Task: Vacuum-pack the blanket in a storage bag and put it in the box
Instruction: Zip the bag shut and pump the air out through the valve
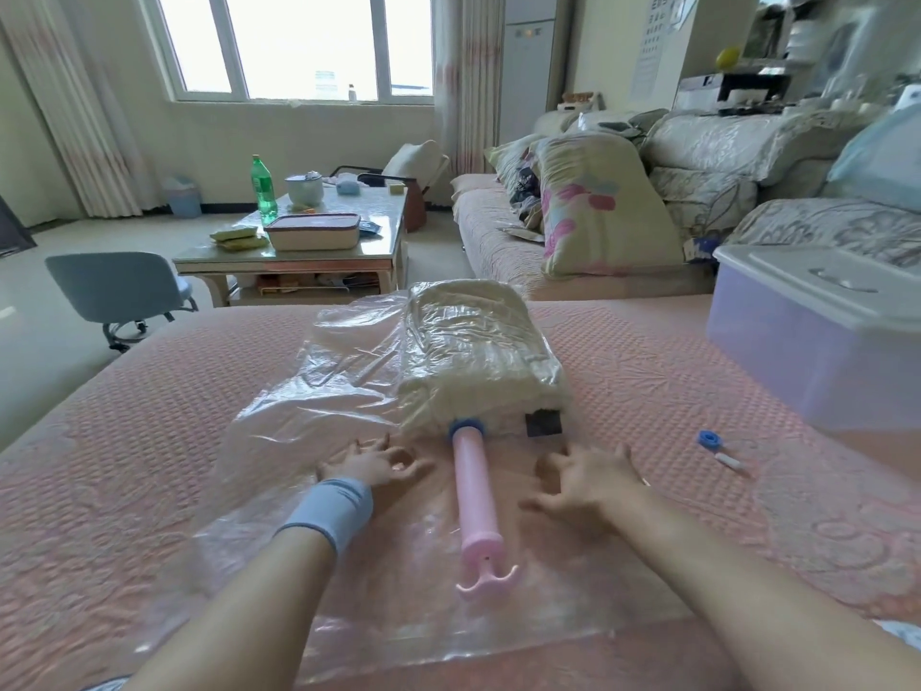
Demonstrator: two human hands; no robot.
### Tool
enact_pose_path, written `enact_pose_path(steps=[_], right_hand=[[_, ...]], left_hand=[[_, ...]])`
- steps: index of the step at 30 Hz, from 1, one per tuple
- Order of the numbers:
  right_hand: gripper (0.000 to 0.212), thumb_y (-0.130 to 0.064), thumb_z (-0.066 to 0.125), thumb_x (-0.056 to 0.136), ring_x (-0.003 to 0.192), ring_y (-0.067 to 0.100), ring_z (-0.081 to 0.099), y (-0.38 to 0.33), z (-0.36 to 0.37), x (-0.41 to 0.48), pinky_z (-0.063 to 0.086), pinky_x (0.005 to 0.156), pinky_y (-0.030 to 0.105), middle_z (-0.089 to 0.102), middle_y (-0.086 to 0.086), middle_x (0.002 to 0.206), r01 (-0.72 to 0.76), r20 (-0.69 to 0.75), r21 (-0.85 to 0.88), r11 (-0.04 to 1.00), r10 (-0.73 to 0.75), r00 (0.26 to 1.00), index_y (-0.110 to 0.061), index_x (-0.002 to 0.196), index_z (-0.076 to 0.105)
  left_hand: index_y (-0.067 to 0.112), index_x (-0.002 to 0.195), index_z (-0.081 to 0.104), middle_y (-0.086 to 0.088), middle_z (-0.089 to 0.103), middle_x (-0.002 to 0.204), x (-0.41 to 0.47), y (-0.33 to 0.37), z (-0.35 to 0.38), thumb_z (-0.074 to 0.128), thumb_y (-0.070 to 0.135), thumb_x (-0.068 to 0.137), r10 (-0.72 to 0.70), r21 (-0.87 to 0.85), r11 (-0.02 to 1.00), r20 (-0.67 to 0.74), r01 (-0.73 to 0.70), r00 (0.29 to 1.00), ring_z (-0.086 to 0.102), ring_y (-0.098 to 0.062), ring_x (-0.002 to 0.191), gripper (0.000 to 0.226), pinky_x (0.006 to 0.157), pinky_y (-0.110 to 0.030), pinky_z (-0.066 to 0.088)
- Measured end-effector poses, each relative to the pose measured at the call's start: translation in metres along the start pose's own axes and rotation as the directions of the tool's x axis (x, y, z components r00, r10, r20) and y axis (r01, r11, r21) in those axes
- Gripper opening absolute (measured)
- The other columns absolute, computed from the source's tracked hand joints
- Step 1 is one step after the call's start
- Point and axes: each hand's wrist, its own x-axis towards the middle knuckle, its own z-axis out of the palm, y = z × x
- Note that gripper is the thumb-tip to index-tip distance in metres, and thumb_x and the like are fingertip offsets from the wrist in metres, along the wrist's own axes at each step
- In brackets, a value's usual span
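Note:
A folded cream blanket [478, 356] lies inside a clear plastic storage bag [309, 406] on the pink bed cover. A pink hand pump [476, 501] stands on the bag's blue valve [467, 427], its handle toward me. My left hand [379, 463], with a grey wristband, hovers over the bag left of the pump, fingers loosely curled and holding nothing. To the right of the pump is my right hand [583, 478], fingers spread and bent, also holding nothing. The lidded translucent storage box [817, 336] sits at the right of the bed.
A blue valve cap [707, 438] and a small white clip [728, 461] lie on the bed cover right of my right hand. Beyond the bed are a coffee table [299, 261], a grey chair [119, 291] and a sofa with pillows [598, 211].

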Motion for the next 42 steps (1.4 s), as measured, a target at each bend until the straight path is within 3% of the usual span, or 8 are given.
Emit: enact_pose_path(steps=[4, 8, 16, 22, 30, 34, 39, 42], right_hand=[[0.049, -0.041, 0.056, 0.091, 0.124, 0.036, 0.047, -0.002, 0.006, 0.024, 0.04, 0.1, 0.049, 0.045, 0.012, 0.131, 0.084, -0.53, 0.156, 0.984, 0.012, 0.848, -0.017, 0.134, 0.051], [0.114, -0.076, 0.05, 0.081, 0.153, 0.022, 0.005, 0.017, 0.027, 0.04, 0.017, 0.122, 0.044, -0.035, -0.006, 0.159, -0.038, -0.09, 0.376, 0.926, 0.077, 0.993, -0.036, 0.149, -0.033], [0.1, -0.098, 0.019, 0.068, 0.153, 0.031, -0.012, 0.039, 0.042, 0.031, -0.004, 0.123, 0.048, -0.023, 0.006, 0.164, -0.155, 0.07, 0.182, 0.971, 0.144, 0.987, -0.052, 0.136, -0.04], [0.097, -0.072, 0.031, 0.092, 0.152, 0.037, -0.011, 0.002, 0.01, 0.018, -0.007, 0.119, 0.06, -0.016, 0.019, 0.164, -0.183, 0.003, -0.066, 0.981, 0.183, 0.983, -0.017, 0.157, -0.015], [0.107, -0.061, 0.071, 0.071, 0.154, 0.027, 0.002, -0.048, -0.011, -0.009, 0.005, 0.12, 0.061, -0.001, 0.016, 0.166, 0.561, -0.315, -0.217, 0.799, -0.601, 0.735, -0.042, 0.155, 0.007], [0.069, -0.063, 0.07, 0.068, 0.135, 0.029, 0.047, -0.053, -0.019, -0.014, 0.034, 0.111, 0.058, 0.043, 0.015, 0.15, 0.629, -0.494, -0.172, 0.759, -0.618, 0.611, -0.036, 0.131, 0.058], [0.057, -0.056, 0.063, 0.075, 0.116, 0.026, 0.062, -0.044, -0.034, -0.016, 0.047, 0.098, 0.047, 0.057, 0.003, 0.136, 0.61, -0.678, 0.053, 0.791, -0.42, 0.603, -0.034, 0.127, 0.059], [0.05, -0.061, 0.059, 0.076, 0.108, 0.02, 0.063, -0.038, -0.051, -0.005, 0.051, 0.093, 0.047, 0.056, -0.007, 0.127, 0.549, -0.706, 0.311, 0.776, -0.199, 0.68, -0.035, 0.119, 0.062]], left_hand=[[0.039, 0.138, 0.037, 0.006, 0.02, 0.155, 0.001, 0.019, 0.016, 0.041, 0.075, 0.083, 0.101, 0.094, 0.993, -0.369, -0.071, 0.924, 0.018, -0.019, 0.143, 0.066, 0.11, -0.044, 0.03], [0.043, 0.149, 0.006, 0.009, -0.007, 0.162, 0.011, 0.01, 0.031, 0.049, 0.085, 0.069, 0.028, -0.044, 0.998, -0.27, -0.042, 0.962, -0.003, -0.015, 0.15, 0.101, 0.116, -0.052, 0.014], [0.031, 0.146, -0.031, 0.007, -0.032, 0.156, 0.014, -0.002, 0.021, 0.046, 0.097, 0.048, -0.068, -0.012, 0.998, -0.055, 0.068, 0.996, -0.02, -0.016, 0.147, 0.141, 0.117, -0.058, -0.003], [0.032, 0.149, -0.025, -0.006, -0.016, 0.162, -0.008, 0.016, -0.004, 0.061, 0.084, 0.061, -0.061, 0.047, 0.997, 0.005, 0.061, 0.998, -0.01, -0.026, 0.15, 0.134, 0.116, -0.062, 0.004], [0.022, 0.153, 0.021, -0.002, 0.033, 0.154, -0.042, 0.047, -0.049, 0.067, 0.025, 0.088, 0.388, 0.001, 0.921, -0.117, -0.39, 0.914, 0.035, -0.019, 0.139, 0.079, 0.113, -0.029, 0.027], [0.016, 0.145, 0.041, -0.006, 0.047, 0.146, -0.051, 0.05, -0.058, 0.066, 0.016, 0.089, 0.35, -0.18, 0.918, -0.048, -0.352, 0.936, 0.047, -0.021, 0.131, 0.062, 0.108, -0.03, 0.036], [0.014, 0.139, 0.046, -0.011, 0.061, 0.121, -0.048, 0.044, -0.077, 0.048, -0.022, 0.086, 0.358, -0.769, 0.604, 0.029, -0.208, 0.933, 0.065, -0.023, 0.088, 0.064, 0.074, -0.034, 0.054], [0.019, 0.135, 0.049, -0.005, 0.063, 0.118, -0.039, 0.044, -0.084, 0.053, -0.027, 0.077, 0.43, -0.816, 0.47, -0.123, -0.338, 0.894, 0.062, -0.018, 0.101, 0.074, 0.065, -0.023, 0.052]])
